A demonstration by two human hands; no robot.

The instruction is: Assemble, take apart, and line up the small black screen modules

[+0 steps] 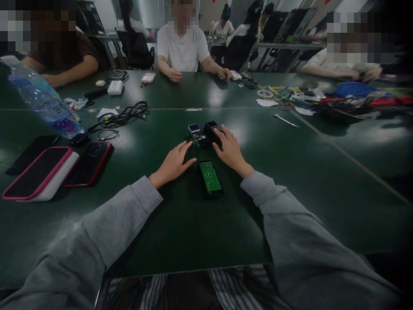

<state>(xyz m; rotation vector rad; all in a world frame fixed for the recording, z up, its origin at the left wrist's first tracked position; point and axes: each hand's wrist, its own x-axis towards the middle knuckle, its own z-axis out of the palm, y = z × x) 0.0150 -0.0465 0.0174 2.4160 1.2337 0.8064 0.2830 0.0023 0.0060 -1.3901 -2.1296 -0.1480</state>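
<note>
My right hand [230, 150] has its fingers spread, with the fingertips over a small black device housing [211, 128]; whether they press on it I cannot tell. To the left of that housing lies a circuit board with a small screen [195, 134]. My left hand [174, 162] hovers or rests close by, fingers stretched toward this board, holding nothing. Between my hands and nearer to me is a green circuit board [210, 176] sitting in a black case, flat on the dark green table [180, 232].
Phones [38, 172] and a plastic water bottle [48, 99] are at my left, near black cables [122, 116]. A wrench [286, 121] lies to the right, before a heap of coloured cables [342, 97]. A person in a white shirt [183, 47] sits opposite, with others around.
</note>
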